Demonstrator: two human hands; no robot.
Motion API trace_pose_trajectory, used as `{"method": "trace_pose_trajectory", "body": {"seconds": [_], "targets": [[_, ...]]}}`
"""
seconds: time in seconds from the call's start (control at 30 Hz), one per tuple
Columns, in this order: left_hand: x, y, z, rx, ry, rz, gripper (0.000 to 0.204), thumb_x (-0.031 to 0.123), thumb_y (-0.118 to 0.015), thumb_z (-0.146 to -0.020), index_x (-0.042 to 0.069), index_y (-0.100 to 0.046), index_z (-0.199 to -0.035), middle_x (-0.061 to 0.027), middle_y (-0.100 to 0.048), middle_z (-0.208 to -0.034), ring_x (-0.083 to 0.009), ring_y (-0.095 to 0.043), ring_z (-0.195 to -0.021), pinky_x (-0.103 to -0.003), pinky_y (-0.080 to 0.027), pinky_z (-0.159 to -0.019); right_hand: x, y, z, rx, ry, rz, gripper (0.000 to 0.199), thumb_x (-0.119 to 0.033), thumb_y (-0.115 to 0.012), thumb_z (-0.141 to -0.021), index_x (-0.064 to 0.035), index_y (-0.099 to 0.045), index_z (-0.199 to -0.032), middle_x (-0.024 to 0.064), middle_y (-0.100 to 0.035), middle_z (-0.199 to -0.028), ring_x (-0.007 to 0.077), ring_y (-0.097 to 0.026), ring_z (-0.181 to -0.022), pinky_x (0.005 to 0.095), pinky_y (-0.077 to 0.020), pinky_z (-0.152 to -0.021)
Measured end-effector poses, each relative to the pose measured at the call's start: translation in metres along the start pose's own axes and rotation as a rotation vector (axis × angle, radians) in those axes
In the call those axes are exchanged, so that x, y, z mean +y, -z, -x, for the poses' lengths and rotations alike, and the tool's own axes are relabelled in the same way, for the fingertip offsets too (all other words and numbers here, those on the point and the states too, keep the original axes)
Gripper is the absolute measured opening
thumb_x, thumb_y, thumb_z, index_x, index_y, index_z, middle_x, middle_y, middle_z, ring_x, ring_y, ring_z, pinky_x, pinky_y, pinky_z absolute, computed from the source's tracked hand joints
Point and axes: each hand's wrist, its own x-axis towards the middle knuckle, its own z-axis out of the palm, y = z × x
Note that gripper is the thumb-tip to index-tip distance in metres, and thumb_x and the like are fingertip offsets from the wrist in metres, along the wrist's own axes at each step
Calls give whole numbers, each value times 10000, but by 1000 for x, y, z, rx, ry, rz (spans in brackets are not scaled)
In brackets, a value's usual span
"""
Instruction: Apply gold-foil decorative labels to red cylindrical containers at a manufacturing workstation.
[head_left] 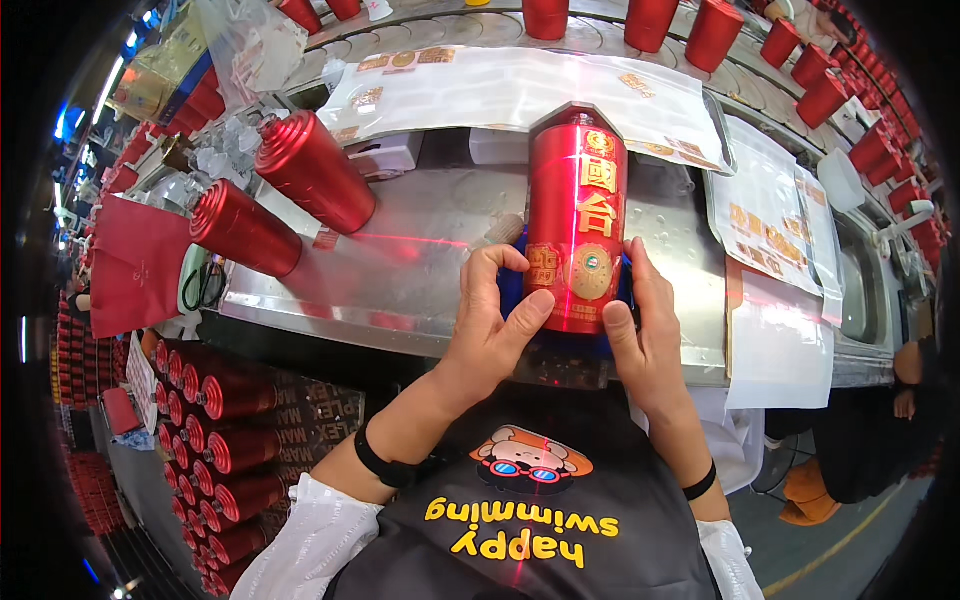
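Both hands are clamping the red bottle (576, 225) lying on a blue pad (513, 285) at centre of the steel bench (400, 285). Left hand (492, 325) is gripping its lower end from 9 o'clock, thumb pressing on the round gold label (591, 271). Right hand (643, 335) is closing on it from 3 o'clock. Two more red bottles (280, 195) are lying at 10 o'clock; label sheets (520, 90) are sitting at 12.

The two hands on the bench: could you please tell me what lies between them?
In the head view, a red bottle lies between the left hand and right hand, resting on a blue pad.
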Motion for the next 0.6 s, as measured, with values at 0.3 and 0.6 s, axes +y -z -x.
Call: {"method": "trace_pose_trajectory", "body": {"seconds": [0.3,0.6], "targets": [[4,3,-8,-107,181,333,437,271,-619,-917,40,-346,-1169,-79,-377,-1137,-115,-384,-1051,-270,-358,-930,1,2,-1,-40,-14,3,757,-479,-488,-947,120,-324,-1380,280,-429,-1349,371,-393,-1239,427,-293,-1059],[5,3,-2,-82,90,257,616,305,-662,-879,7,-315,-1293,-133,-409,-1207,-220,-390,-1168,-356,-263,-1049,6,3,-1,-19,22,-29,716,-435,-539,-935,82,-339,-1389,248,-444,-1347,356,-401,-1233,421,-307,-1052]]}}
